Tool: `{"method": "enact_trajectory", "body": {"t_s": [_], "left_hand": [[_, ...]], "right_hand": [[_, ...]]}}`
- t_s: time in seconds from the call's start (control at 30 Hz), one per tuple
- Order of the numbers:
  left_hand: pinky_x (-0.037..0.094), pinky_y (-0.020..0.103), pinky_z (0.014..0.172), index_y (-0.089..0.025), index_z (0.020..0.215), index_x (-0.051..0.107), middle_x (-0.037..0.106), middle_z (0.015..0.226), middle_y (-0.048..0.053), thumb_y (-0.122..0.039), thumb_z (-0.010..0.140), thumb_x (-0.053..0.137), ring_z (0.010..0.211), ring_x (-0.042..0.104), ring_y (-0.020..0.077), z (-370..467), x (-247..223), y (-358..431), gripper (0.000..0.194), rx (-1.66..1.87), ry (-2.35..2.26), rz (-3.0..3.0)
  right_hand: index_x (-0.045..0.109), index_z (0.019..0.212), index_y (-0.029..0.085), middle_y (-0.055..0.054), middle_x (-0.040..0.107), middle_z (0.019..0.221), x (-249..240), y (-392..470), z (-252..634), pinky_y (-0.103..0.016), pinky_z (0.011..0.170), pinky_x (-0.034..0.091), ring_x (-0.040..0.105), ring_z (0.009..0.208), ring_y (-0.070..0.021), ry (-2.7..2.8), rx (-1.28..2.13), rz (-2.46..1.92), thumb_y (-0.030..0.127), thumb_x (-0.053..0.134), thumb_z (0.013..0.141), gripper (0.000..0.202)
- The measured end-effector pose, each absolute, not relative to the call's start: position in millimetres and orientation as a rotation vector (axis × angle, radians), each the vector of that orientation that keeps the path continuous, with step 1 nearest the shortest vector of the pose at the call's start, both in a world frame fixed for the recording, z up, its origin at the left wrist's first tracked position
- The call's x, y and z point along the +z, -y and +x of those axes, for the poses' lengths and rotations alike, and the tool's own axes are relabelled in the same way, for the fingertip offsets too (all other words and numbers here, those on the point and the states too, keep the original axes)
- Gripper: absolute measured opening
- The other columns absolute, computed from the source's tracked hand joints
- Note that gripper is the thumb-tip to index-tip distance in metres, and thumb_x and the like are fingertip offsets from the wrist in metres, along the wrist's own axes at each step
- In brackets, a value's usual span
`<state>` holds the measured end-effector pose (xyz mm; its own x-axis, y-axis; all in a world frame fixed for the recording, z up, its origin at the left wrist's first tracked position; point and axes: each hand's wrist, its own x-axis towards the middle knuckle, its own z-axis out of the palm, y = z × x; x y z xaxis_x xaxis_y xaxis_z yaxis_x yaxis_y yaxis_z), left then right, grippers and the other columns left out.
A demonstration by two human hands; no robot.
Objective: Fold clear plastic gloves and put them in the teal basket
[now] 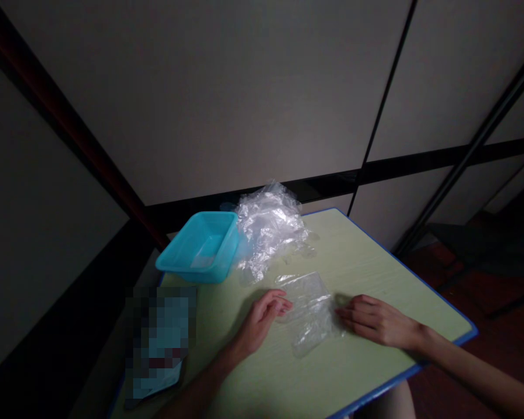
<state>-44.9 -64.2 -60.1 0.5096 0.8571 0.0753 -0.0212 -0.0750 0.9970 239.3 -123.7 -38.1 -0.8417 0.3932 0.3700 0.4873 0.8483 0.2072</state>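
Observation:
A clear plastic bag [309,308] lies flattened and wrinkled on the pale green tabletop, between my two hands. My left hand [264,314] rests at the bag's left edge, its fingers loosely curved and the fingertips touching the film or just beside it. On the other side, my right hand [373,320] lies palm down with fingers stretched out, their tips at the bag's right edge. Neither hand appears to grip the plastic. Beyond the bag sits a crumpled heap of clear plastic bags [273,224]. Left of that heap stands a turquoise plastic basin [225,256].
The small table [375,262] has a blue edge and stands against pale panels [253,105] with dark strips. A flat item, blurred by pixelation [163,343], lies at the table's left edge. A dark chair [484,250] is at the right.

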Motion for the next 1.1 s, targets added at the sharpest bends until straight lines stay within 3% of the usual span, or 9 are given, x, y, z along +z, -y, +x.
{"method": "enact_trajectory", "body": {"t_s": [0.23,0.43,0.63,0.8,0.9,1.1], "left_hand": [[0.047,0.031,0.073,-0.016,0.098,0.054,0.065,0.088,0.007,-0.043,0.082,0.050,0.084,0.061,0.0201,-45,-57,66,0.031,0.865,-0.777,1.469],[0.046,0.030,0.071,-0.016,0.095,0.053,0.066,0.082,0.006,-0.044,0.082,0.049,0.079,0.061,0.0189,-45,-53,67,0.031,0.904,-0.828,1.483],[0.040,0.020,0.047,-0.017,0.094,0.050,0.062,0.075,0.003,-0.041,0.083,0.047,0.068,0.062,0.0168,-45,-52,69,0.027,0.898,-0.897,1.499],[0.033,0.015,0.037,-0.017,0.095,0.049,0.060,0.075,0.003,-0.041,0.083,0.045,0.067,0.063,0.0174,-44,-50,70,0.026,0.874,-0.940,1.518],[0.037,0.017,0.041,-0.017,0.095,0.048,0.060,0.075,0.003,-0.038,0.084,0.044,0.068,0.063,0.0172,-44,-50,69,0.023,0.892,-0.951,1.528],[0.045,0.028,0.065,-0.018,0.095,0.047,0.058,0.074,0.001,-0.037,0.086,0.044,0.068,0.063,0.0167,-44,-54,66,0.022,0.912,-0.912,1.565]], "right_hand": [[0.060,0.100,0.012,-0.009,0.059,0.114,-40,106,237,-0.032,0.090,0.043,0.051,0.107,-0.0171,2.763,-0.396,-0.699,0.013,0.032,0.092,0.029],[0.059,0.101,0.010,-0.012,0.063,0.106,-40,99,235,-0.034,0.086,0.047,0.055,0.102,-0.0173,2.770,-0.277,-0.679,0.011,0.034,0.091,0.027],[0.059,0.101,0.009,-0.012,0.063,0.106,-42,100,235,-0.035,0.084,0.048,0.056,0.099,-0.0185,2.766,-0.238,-0.722,0.011,0.034,0.091,0.027],[0.058,0.104,0.010,-0.012,0.062,0.106,-40,99,235,-0.035,0.083,0.048,0.056,0.099,-0.0179,2.768,-0.189,-0.737,0.013,0.032,0.092,0.028],[0.057,0.106,0.010,-0.013,0.062,0.107,-39,98,235,-0.034,0.081,0.049,0.056,0.097,-0.0179,2.776,-0.163,-0.760,0.013,0.031,0.092,0.030],[0.054,0.110,0.010,-0.013,0.062,0.106,-39,98,234,-0.034,0.079,0.048,0.056,0.096,-0.0177,2.749,-0.036,-0.828,0.016,0.027,0.093,0.032]]}}
